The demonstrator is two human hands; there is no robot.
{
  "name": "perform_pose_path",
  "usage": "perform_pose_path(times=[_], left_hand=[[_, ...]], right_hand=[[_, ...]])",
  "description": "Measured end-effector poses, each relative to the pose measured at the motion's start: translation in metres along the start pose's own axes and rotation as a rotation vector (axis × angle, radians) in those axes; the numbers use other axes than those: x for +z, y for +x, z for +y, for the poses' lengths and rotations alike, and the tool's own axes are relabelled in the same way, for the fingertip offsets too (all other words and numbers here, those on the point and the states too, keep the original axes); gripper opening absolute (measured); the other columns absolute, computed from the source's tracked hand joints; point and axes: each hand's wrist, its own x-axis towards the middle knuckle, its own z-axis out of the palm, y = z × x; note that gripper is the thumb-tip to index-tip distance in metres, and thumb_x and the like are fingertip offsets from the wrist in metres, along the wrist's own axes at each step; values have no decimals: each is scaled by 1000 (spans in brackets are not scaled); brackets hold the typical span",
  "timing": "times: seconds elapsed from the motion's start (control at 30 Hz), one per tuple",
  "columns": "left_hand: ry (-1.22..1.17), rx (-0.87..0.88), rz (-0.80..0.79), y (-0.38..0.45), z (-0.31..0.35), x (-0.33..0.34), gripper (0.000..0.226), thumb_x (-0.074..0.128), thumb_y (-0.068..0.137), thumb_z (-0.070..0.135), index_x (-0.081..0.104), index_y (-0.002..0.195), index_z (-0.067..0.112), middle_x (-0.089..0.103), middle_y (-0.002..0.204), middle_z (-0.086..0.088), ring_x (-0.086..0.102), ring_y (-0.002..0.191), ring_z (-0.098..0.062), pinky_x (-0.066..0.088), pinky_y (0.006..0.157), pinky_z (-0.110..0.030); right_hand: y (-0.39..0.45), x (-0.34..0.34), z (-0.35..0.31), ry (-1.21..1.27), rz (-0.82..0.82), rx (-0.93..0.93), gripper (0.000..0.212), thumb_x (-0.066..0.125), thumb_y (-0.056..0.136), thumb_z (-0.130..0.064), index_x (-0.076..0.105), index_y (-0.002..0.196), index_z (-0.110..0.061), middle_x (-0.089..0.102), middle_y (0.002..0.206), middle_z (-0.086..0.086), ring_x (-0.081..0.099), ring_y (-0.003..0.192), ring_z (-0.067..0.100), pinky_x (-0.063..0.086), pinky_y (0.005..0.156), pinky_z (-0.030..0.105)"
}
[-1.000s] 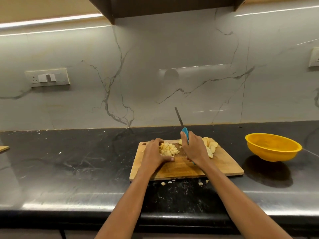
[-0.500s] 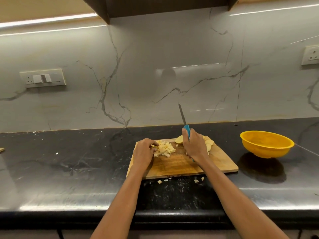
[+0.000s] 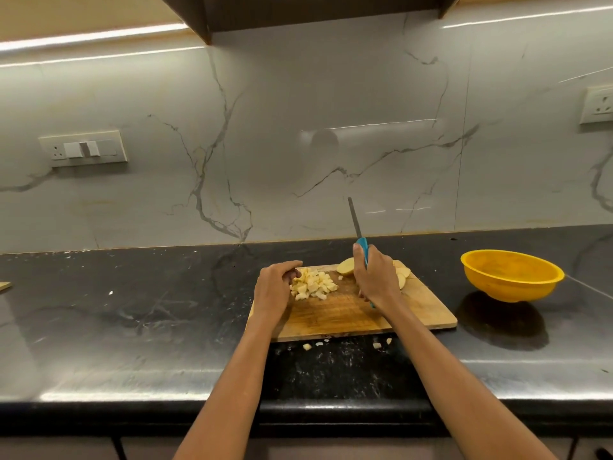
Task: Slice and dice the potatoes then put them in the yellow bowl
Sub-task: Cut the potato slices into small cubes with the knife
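**Potato dicing under way, bowl waiting**

Hands are working over a board (image 3: 348, 313) lying on the black tabletop (image 3: 132, 310). The left hand (image 3: 275, 287) is resting at the board's left end, its fingers curling loosely against a heap of dice (image 3: 313, 284); it is touching the heap rather than clearly gripping any piece. The right hand (image 3: 376, 278) is clenching the blue handle of a knife (image 3: 357, 227), whose blade is pointing up and away toward the marble wall, clear of the food. Slices (image 3: 403, 275) are lying at the far right of the board, partly hidden behind the right hand, with an uncut end piece (image 3: 345, 266) just beside the knife handle. The yellow bowl (image 3: 512, 275) is standing on the tabletop well apart to the right, and nothing is showing inside it. Several crumbs (image 3: 307, 346) are lying off the board along its near edge.

Spillage is looking like the chief risk: the heap is sitting close to the board's left edge, and a careless sweep could be sending more dice onto the tabletop. The bowl's distance is also making any carry a chance for dropping pieces. The raised blade is sitting near the left fingers, so a hurried downstroke could be nicking them.
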Motion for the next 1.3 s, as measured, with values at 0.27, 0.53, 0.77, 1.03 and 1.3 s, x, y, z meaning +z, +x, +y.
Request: perform_pose_path(times=[0.27,0.53,0.77,1.03,1.3], left_hand=[[-8,100,-247,-4,12,3,43,75,77,22,63,118,14,69,100,0,60,84,-6,50,84,-21],[234,149,-178,4,23,24,30,59,91,18,61,120,23,65,112,1,56,102,-11,45,87,-23],[170,208,-42,11,33,38,33,46,95,4,59,124,15,62,117,-4,50,109,-16,39,87,-21],[-120,43,-442,2,68,73,58,65,86,32,45,136,12,61,124,-7,58,109,-16,44,95,-27],[-316,-114,-460,3,69,67,45,66,85,14,55,128,10,62,120,-6,57,101,-11,46,89,-22]], right_hand=[[10,-16,12,124,144,20,33,36,101,-39,49,86,-12,53,65,5,56,54,20,49,50,31],[18,-30,29,94,284,17,36,41,99,-39,50,75,-14,48,56,-3,51,48,15,42,45,22],[24,-36,37,45,316,89,43,46,95,-46,49,68,-13,43,55,-4,40,48,6,29,47,18],[25,-33,39,72,347,93,37,42,98,-43,52,84,-11,45,60,-6,44,52,5,31,49,15],[23,-32,38,52,328,78,39,42,97,-45,53,84,-10,48,62,-4,46,52,7,34,50,16]])
